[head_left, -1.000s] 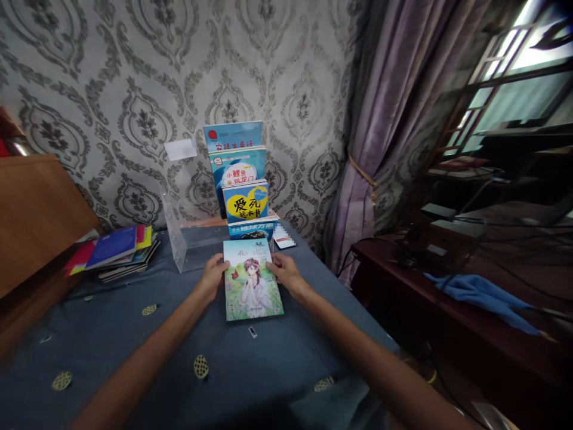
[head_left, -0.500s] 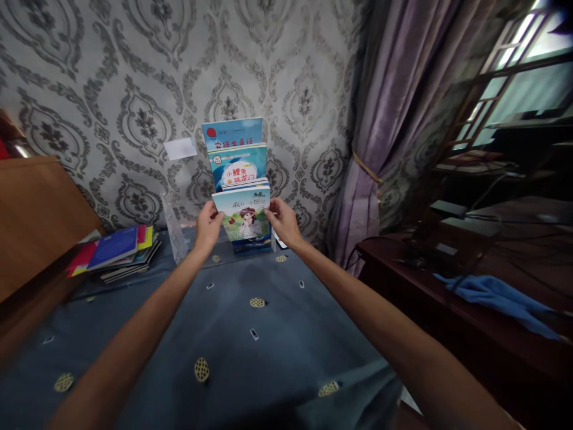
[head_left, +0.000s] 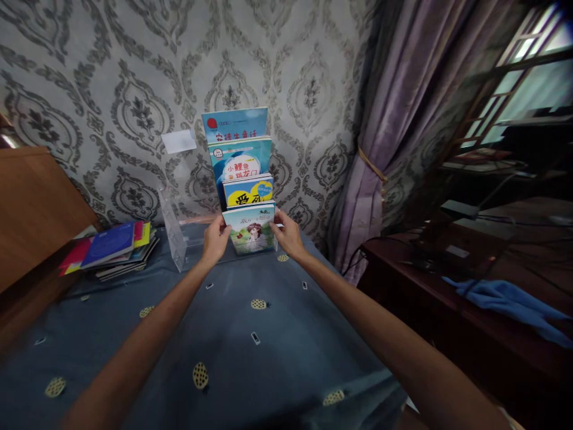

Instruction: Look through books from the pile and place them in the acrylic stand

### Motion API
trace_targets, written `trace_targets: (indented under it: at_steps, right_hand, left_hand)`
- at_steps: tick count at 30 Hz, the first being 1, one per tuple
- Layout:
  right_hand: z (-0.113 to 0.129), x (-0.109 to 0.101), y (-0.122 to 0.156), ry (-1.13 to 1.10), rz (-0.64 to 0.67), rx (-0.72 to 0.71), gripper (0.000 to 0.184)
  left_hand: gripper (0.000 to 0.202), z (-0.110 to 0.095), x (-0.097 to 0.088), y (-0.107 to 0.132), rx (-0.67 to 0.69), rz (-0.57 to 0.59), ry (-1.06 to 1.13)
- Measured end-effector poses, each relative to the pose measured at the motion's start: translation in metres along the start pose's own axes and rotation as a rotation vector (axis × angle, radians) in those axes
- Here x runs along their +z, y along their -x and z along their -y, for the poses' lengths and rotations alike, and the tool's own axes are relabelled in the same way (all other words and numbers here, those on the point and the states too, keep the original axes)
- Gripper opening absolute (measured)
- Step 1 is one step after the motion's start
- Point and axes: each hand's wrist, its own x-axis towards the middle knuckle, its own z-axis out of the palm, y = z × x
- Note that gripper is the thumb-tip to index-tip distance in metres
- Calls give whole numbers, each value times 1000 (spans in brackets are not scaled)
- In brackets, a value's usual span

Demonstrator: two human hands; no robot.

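A picture book with a child on its pale green cover stands upright at the front of a clear stepped rack. My left hand grips its left edge, and my right hand grips its right edge. Behind it rise other books in tiers: a yellow and blue book, a teal book with a carp title, and a blue book at the top. The lower part of each rear book is hidden by the one in front.
Left of the rack lies a stack of books beside a wooden panel. A patterned dark cloth covers the table. At right are a purple curtain and a dark red desk with a blue cloth.
Both hands have lowered the picture book into the front tier of the rack. The yellow and blue book behind it now shows above its top edge.
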Motion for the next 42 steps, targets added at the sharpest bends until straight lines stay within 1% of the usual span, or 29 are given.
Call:
trace_targets:
  at_steps: [2, 5, 8, 10, 11, 13, 16, 20, 26, 33, 37, 42]
  right_hand:
    - [-5, 0, 4, 29, -29, 19, 16]
    - [-12, 2, 11, 70, -99, 43, 16]
    - [-17, 6, 16, 102, -170, 60, 28]
    - [-19, 9, 16, 142, -209, 69, 38]
    - [-20, 11, 16, 171, -221, 77, 40]
    - [-22, 15, 15, 235, -225, 92, 37]
    - [-24, 19, 12, 302, -195, 94, 29]
    - [-26, 22, 11, 301, -200, 101, 31]
    - [-29, 25, 12, 245, -236, 108, 34]
    - [-29, 26, 12, 229, -249, 144, 35]
    - [-30, 25, 12, 226, -245, 141, 34]
    - [-33, 26, 11, 205, -275, 124, 31]
  left_hand:
    - [9, 0, 2, 3, 7, 15, -84]
    - [15, 2, 7, 7, -18, 31, -142]
    - [18, 3, 14, 9, -41, 23, -185]
    - [19, 4, 17, 10, -41, 20, -214]
    - [20, 4, 18, 10, -36, 22, -229]
    - [22, 5, 19, 10, -24, 32, -271]
    - [21, 4, 18, 9, -7, 37, -359]
    - [16, 1, 17, 7, 3, 30, -427]
    - [16, -4, 17, 6, -6, 45, -447]
    - [13, -4, 16, 6, -14, 34, -442]
    - [15, -4, 17, 6, -33, 48, -443]
    - [16, -4, 18, 6, -31, 40, -435]
